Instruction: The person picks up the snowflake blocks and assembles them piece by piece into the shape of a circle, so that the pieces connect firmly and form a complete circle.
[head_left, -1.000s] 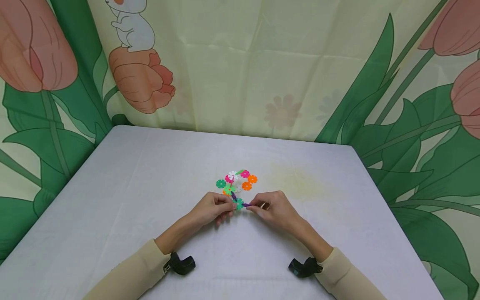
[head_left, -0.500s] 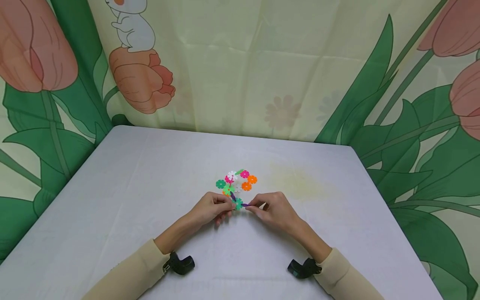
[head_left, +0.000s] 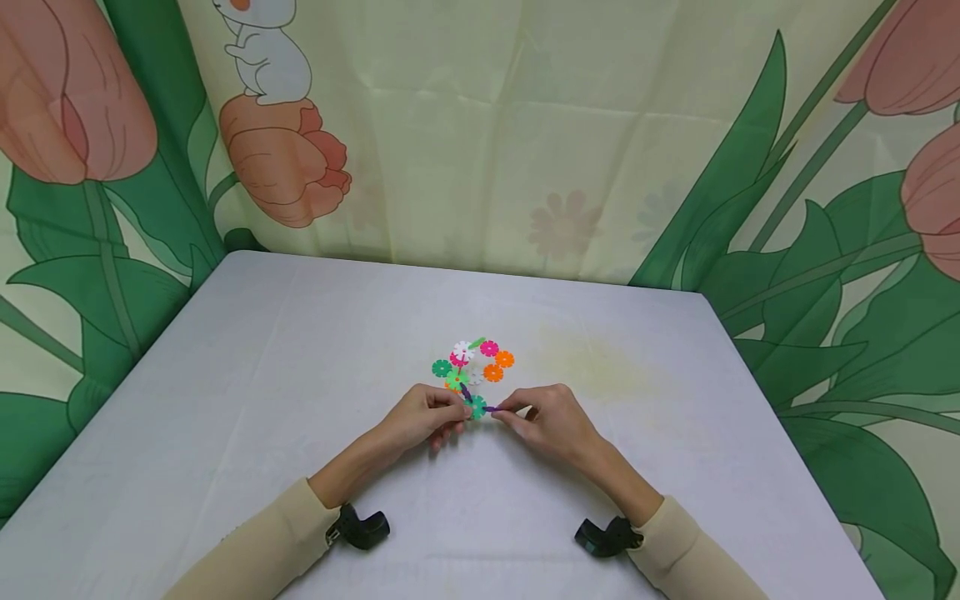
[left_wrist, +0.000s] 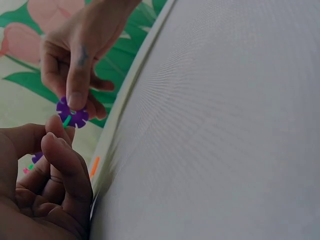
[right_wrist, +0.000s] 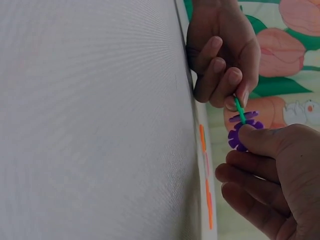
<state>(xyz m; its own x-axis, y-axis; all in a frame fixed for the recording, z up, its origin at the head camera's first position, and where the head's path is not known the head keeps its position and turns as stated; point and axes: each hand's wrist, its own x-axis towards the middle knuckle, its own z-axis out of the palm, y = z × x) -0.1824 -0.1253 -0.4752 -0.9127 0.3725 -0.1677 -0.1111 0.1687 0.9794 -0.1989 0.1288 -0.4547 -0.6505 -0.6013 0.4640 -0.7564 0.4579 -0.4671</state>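
Observation:
My left hand pinches a teal-green notched plastic disc between thumb and fingers, just above the table. A purple notched disc is slotted onto its far side. From the right, my right hand pinches another purple disc by its rim, thumb flat over it in the right wrist view. This purple disc meets the edge of the green disc, crosswise to it; how deep the slots engage is hard to tell. In the left wrist view, my fingers hide most of the green disc, and the purple disc faces the camera.
Several loose notched discs lie just beyond the hands, among them an orange disc, a pink disc, a white disc and a dark green disc. A white cloth covers the table; a printed curtain hangs behind.

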